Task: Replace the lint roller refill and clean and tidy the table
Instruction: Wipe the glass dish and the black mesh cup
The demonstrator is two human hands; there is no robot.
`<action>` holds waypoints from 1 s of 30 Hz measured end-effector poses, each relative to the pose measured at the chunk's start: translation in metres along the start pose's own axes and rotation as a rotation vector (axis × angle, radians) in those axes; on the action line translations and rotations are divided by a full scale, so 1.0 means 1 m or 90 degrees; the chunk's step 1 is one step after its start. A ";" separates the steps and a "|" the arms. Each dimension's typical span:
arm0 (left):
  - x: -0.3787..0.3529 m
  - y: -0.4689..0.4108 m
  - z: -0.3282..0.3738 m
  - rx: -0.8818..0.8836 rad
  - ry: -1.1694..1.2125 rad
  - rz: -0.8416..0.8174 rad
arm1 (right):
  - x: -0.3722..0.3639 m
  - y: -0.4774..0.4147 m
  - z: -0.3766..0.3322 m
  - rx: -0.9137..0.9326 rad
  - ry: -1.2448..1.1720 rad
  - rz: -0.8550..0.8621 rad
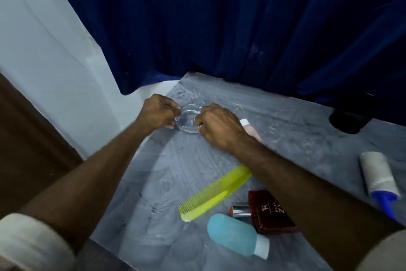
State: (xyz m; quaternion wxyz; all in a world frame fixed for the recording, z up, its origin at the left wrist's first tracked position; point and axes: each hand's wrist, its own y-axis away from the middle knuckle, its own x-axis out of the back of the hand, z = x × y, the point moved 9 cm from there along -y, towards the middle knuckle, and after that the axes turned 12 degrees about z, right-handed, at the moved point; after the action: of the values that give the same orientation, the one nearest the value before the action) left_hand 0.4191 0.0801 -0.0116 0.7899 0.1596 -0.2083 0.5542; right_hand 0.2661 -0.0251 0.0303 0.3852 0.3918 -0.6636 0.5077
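A clear round glass dish sits near the far left corner of the grey table. My left hand grips its left rim and my right hand grips its right rim. The lint roller, with a white sticky roll and a blue handle, lies at the right edge of the table, away from both hands. Whether the dish rests on the table or is lifted I cannot tell.
A yellow-green comb, a dark red box, a small lipstick and a light blue bottle lie under my right forearm. A pink bottle shows behind my right hand. A dark blue curtain hangs behind; a black object sits far right.
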 end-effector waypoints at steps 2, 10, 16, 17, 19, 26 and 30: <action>0.005 0.003 -0.012 0.009 0.029 0.001 | -0.007 -0.001 -0.007 0.003 0.003 -0.017; 0.001 0.009 -0.009 0.030 0.020 -0.021 | -0.011 0.004 -0.014 -0.008 0.039 -0.028; -0.011 0.014 -0.001 0.035 0.005 -0.070 | -0.007 0.009 -0.011 -0.025 0.058 -0.042; -0.011 0.015 0.000 0.037 0.005 -0.071 | -0.007 0.009 -0.010 -0.029 0.055 -0.045; -0.013 0.016 0.000 0.038 0.006 -0.076 | -0.006 0.011 -0.008 -0.031 0.054 -0.050; -0.025 0.019 0.008 0.024 0.030 -0.079 | -0.005 0.016 -0.004 -0.055 0.046 -0.057; -0.030 0.018 0.012 0.002 0.028 -0.066 | -0.004 0.016 0.001 -0.087 0.040 -0.047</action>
State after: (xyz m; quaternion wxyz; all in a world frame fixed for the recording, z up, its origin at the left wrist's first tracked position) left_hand 0.3913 0.0554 -0.0159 0.8217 0.1592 -0.1814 0.5163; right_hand 0.2526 -0.0223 0.0204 0.4498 0.3731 -0.6693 0.4588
